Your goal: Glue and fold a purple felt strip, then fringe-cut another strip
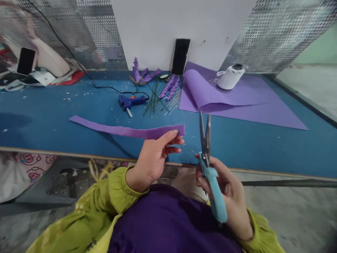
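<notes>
My left hand (155, 154) pinches a long, narrow purple paper strip (123, 131) near its right end, thumb on top. The strip stretches leftward just over the blue table. In my right hand (226, 186) is a pair of scissors (212, 175) with light blue handles. Their blades point away from me and stand slightly apart, with nothing between them. The blades are to the right of the strip and do not touch it. Beyond their tips lies a large purple sheet (276, 112), its near left part curled over.
A blue glue gun (133, 101) with a black cord lies left of several green stems (155, 100) and purple flower sprigs (170, 87). A phone (180, 57) leans on the white board. A white container (230, 77) rests on the purple sheet. Another phone (26, 61) stands far left.
</notes>
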The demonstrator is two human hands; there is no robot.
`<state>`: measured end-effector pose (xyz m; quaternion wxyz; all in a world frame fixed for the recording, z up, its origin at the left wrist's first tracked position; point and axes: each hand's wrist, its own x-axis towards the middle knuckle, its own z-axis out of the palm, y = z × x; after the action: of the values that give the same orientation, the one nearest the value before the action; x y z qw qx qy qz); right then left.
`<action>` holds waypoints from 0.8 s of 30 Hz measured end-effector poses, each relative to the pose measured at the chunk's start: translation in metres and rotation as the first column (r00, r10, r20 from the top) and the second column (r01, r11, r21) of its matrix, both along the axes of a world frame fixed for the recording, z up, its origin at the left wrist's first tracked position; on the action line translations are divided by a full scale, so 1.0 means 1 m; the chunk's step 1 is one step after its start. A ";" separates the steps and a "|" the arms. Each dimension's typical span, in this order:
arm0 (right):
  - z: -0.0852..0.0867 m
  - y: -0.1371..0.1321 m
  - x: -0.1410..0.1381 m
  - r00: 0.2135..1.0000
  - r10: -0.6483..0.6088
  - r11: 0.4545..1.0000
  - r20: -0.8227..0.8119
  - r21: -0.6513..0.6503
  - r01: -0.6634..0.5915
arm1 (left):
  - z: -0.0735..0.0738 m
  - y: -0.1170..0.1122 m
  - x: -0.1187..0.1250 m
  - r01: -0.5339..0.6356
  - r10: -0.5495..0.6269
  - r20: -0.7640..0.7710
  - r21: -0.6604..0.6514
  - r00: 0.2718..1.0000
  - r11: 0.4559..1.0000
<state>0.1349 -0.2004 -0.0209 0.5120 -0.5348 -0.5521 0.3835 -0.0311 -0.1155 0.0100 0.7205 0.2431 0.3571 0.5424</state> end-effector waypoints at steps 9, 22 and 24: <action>-0.046 -0.013 -0.008 0.958 -0.065 0.978 0.279 0.211 0.005 | -0.003 -0.017 -0.003 -0.050 0.052 0.043 -0.032 0.998 0.998; -0.042 -0.010 -0.010 0.909 -0.110 0.968 0.402 0.251 0.006 | -0.003 -0.020 0.006 -0.064 0.069 0.111 -0.052 0.991 0.997; -0.044 -0.010 -0.011 0.916 -0.104 0.970 0.388 0.241 0.008 | -0.003 -0.021 0.007 -0.055 0.063 0.118 -0.063 0.991 0.996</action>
<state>0.1240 -0.2099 -0.0644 0.4595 -0.5528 -0.6704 0.1839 -0.0242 -0.1361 0.0072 0.7312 0.1777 0.3364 0.5662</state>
